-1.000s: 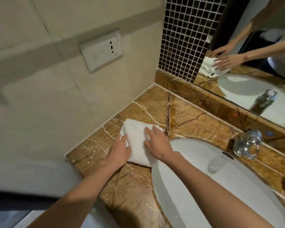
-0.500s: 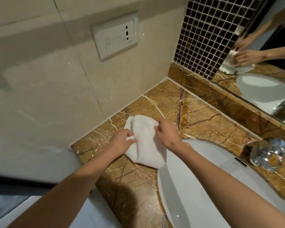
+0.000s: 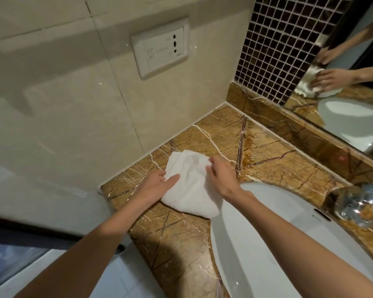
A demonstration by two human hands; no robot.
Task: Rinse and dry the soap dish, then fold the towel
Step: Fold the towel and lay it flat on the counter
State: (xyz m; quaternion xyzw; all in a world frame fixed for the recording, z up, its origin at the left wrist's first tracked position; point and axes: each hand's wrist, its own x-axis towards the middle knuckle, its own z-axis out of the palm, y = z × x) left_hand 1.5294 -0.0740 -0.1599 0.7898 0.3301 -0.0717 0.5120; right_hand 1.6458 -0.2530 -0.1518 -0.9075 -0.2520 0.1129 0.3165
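Note:
A small white towel lies folded on the brown marble counter, just left of the white sink basin. My left hand rests flat on the towel's left edge, fingers stretched out over the cloth. My right hand sits on the towel's right side, its fingertips pinching a fold near the top. The towel's near corner overhangs the basin rim. The soap dish is out of view.
A chrome tap stands at the right behind the basin. A beige tiled wall with a white socket plate rises on the left. A mirror and dark mosaic strip line the back. The counter's front edge drops to a pale floor.
My left hand has gone from gripping the towel's left edge to lying flat on it. The towel has been folded over narrower. The view has shifted left, taking the tap toward the right edge.

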